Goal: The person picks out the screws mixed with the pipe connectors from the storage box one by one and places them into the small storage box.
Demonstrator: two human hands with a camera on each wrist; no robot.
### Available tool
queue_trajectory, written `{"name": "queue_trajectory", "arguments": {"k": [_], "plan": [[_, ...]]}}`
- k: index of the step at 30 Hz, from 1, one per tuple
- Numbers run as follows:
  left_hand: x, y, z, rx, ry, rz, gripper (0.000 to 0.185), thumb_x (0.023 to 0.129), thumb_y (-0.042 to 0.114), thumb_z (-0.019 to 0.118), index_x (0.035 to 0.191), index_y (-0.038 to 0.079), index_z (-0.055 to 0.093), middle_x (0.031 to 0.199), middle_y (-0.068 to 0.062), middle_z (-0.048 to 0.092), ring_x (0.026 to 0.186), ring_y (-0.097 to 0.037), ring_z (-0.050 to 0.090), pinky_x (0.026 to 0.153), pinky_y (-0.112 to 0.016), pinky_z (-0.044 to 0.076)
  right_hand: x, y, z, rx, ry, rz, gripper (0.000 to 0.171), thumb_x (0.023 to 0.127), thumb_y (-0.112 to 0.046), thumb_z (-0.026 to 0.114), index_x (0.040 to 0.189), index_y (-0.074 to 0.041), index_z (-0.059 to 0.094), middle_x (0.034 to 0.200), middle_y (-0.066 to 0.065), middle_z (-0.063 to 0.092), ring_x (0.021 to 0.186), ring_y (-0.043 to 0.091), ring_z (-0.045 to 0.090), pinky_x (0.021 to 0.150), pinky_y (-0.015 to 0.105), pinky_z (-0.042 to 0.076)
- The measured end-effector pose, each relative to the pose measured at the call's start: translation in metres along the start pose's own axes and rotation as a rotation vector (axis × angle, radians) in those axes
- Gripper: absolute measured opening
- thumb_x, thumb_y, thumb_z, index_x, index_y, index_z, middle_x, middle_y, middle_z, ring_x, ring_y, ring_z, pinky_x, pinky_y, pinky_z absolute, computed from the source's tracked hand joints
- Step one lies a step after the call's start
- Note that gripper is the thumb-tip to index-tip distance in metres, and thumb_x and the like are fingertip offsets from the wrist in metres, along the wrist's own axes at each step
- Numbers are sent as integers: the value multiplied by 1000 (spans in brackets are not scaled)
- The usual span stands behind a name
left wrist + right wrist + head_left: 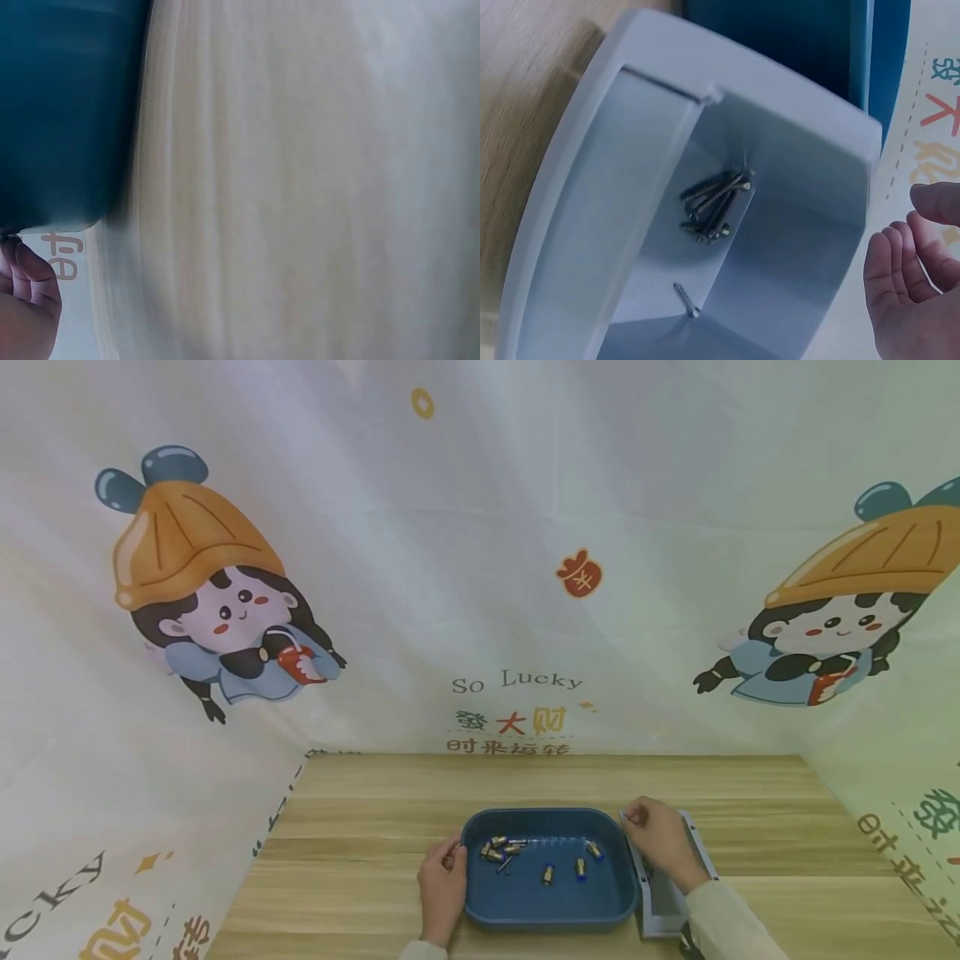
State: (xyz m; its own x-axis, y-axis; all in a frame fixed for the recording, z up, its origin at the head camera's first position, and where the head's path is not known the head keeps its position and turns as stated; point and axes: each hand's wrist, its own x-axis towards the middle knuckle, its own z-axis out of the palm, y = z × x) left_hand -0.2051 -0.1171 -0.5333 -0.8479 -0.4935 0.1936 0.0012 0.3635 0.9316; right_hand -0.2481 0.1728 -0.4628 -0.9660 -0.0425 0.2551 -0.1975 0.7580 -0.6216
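Note:
My left hand (pixel 441 887) grips the left wall of a blue plastic tray (pixel 551 922); its curled fingers (pixel 34 274) show at the tray's edge in the left wrist view. Inside the tray lie several brass pneumatic fittings with blue ends, one fitting (pixel 548 874) near the middle, and a few screws (pixel 505 866) at the left. My right hand (pixel 663 839) hangs over a light grey bin (pixel 795 97), close to the tray's right rim. Its fingers are loosely bent, thumb apart, with nothing seen between them. Several screws (pixel 716 202) lie in a pile in the bin, and a single screw (pixel 686 300) apart.
The grey bin stands against the tray's right side on a wood-grain table (pixel 360 852). A printed cloth (pixel 420 568) with cartoon figures hangs behind the table and along both sides. A dark object (pixel 688 941) shows by the right wrist.

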Motion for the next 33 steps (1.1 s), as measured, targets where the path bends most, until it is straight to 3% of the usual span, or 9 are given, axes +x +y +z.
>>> {"name": "queue_trajectory", "arguments": {"k": [10, 16, 33], "plan": [[0, 1, -1, -15, -4, -2, 20, 86, 1, 64, 105, -2, 69, 84, -7, 63, 70, -7, 50, 60, -16, 42, -2, -13, 15, 57, -42, 16, 9, 76, 1, 68, 85, 0, 65, 75, 5, 64, 69, 14, 58, 62, 25, 47], [0, 0, 0, -10, -3, -14, 20, 85, 0, 64, 104, -2, 70, 84, -7, 63, 70, -7, 50, 60, -17, 43, -4, -14, 26, 82, -12, -27, 9, 75, 2, 69, 84, -1, 68, 74, 7, 67, 68, 16, 61, 63, 28, 51], [1, -1, 0, -20, -3, -26, 19, 85, 0, 64, 103, -1, 70, 83, -7, 62, 71, -8, 50, 62, -17, 43, -4, -27, 47, 91, -66, -32, 12, 74, 2, 69, 85, 0, 68, 75, 6, 67, 69, 15, 61, 64, 30, 51]]}}
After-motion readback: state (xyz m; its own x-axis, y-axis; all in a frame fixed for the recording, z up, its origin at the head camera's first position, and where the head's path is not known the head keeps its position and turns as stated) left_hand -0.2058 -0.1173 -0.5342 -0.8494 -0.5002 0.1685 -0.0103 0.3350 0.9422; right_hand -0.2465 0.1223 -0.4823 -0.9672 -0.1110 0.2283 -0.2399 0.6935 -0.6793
